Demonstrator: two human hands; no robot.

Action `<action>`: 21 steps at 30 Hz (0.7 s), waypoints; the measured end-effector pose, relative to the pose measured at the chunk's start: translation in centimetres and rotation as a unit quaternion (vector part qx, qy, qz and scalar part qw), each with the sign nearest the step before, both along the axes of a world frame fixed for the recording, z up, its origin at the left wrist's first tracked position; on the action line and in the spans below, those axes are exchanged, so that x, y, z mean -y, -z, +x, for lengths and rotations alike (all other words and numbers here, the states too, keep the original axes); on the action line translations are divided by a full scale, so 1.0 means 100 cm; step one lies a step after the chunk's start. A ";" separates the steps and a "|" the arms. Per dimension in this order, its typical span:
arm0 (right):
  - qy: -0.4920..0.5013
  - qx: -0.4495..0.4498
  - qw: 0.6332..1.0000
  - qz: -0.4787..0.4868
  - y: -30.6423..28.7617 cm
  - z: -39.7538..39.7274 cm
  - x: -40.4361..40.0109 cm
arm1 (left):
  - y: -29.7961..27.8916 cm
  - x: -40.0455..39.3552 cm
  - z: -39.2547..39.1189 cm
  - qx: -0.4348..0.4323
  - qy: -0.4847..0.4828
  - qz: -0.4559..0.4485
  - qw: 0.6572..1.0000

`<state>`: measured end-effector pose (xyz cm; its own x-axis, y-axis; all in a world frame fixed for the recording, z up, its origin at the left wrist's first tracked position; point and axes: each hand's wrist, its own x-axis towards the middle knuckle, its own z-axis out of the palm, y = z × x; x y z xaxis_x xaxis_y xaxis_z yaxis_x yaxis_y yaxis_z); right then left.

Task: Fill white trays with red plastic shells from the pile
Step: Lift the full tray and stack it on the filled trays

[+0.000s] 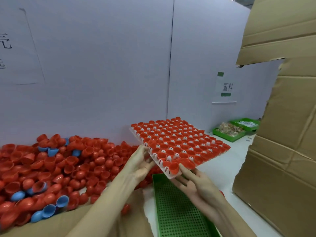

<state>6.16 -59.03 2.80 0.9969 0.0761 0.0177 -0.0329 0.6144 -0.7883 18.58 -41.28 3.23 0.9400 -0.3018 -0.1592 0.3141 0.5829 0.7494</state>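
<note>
Left hand [141, 162] fingers clamp white tray [166, 173] edge; right hand [196, 183] fingers straight, palm-up beneath near corner

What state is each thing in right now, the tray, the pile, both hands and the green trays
White tray: lifted off the table, tilted, cells filled with red shells.
Pile of red shells: loose heap, a few blue shells mixed in.
Left hand: holds the tray's left edge.
Right hand: supports the tray's near corner, fingers straight.
Green perforated tray: flat, empty.
Far green trays: hold small items.
</note>
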 end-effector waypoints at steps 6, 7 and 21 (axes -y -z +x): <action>0.038 -0.034 0.999 0.005 0.011 0.026 0.028 | 0.005 0.045 0.022 -0.040 0.004 -0.011 0.999; 0.045 -0.047 0.998 0.007 0.014 0.030 0.035 | 0.005 0.052 0.024 -0.041 0.005 0.001 0.999; 0.165 -0.131 0.974 0.088 0.034 0.056 0.092 | 0.012 0.135 0.057 -0.068 0.070 0.065 0.993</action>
